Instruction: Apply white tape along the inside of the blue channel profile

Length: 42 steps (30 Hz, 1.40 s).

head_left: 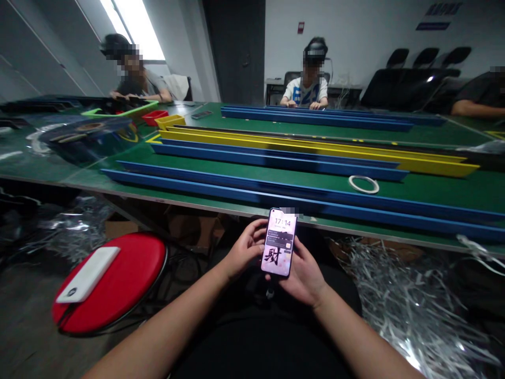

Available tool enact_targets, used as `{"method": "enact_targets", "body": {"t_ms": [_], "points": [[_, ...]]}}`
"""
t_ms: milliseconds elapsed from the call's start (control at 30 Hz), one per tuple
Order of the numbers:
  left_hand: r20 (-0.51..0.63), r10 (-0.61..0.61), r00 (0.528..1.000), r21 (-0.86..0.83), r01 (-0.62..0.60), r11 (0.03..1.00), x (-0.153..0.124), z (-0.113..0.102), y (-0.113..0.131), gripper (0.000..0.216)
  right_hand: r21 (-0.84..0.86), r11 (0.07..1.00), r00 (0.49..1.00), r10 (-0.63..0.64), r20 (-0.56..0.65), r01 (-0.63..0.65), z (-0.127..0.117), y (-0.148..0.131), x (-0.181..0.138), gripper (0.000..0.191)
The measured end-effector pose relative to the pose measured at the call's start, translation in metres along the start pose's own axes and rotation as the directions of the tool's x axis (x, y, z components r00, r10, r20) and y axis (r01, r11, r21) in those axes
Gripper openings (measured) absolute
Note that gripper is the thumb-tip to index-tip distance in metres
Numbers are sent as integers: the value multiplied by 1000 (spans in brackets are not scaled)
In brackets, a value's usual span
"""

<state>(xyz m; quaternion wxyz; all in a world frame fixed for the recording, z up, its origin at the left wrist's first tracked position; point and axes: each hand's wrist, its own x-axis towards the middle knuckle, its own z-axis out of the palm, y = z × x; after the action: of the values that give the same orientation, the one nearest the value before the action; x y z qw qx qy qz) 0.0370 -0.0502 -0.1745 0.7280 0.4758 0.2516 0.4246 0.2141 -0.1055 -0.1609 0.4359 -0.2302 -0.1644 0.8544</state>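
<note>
A smartphone (279, 243) with a lit screen showing 17:14 is held upright over my lap, just below the near edge of the green table (221, 202). My left hand (244, 252) curls around the phone's left side. My right hand (305, 273) cups it from below and from the right, thumb against its edge. Both hands are closed on the phone.
Long blue rails (244, 184) and a yellow rail (315, 150) lie across the table, with a white tape ring (363, 184). A red stool (130, 273) at my left carries a white power bank (87, 273). Shredded silver strips (414, 305) pile at my right. Other people sit at the far side.
</note>
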Motion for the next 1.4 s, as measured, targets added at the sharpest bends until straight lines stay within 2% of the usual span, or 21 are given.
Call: {"method": "enact_targets", "body": {"t_ms": [167, 567, 900, 1067, 1200, 1300, 1400], "points": [[36, 14, 999, 6, -14, 1000, 1, -5, -2, 68, 85, 996, 999, -4, 36, 1, -3, 1, 1, 59], [71, 8, 997, 81, -13, 997, -1, -2, -2, 74, 71, 996, 996, -59, 66, 54, -1, 2, -1, 63], [76, 6, 997, 176, -20, 984, 1, -3, -12, 84, -17, 994, 994, -104, -40, 103, -8, 10, 3, 40], [103, -5, 995, 181, -14, 983, 0, 0, -9, 89, -127, 977, 973, -188, -133, 172, -8, 13, 4, 52], [122, -27, 992, 164, 7, 986, -3, 4, -11, 95, -154, 972, 968, -202, -150, 179, -4, 12, 4, 50], [116, 14, 993, 133, -30, 991, -5, 3, -16, 89, -122, 981, 976, -170, -139, 154, -5, 12, 6, 41], [95, 37, 995, 176, -53, 983, -6, 0, -19, 81, -110, 984, 982, -153, -113, 141, -8, 15, 8, 40]]}}
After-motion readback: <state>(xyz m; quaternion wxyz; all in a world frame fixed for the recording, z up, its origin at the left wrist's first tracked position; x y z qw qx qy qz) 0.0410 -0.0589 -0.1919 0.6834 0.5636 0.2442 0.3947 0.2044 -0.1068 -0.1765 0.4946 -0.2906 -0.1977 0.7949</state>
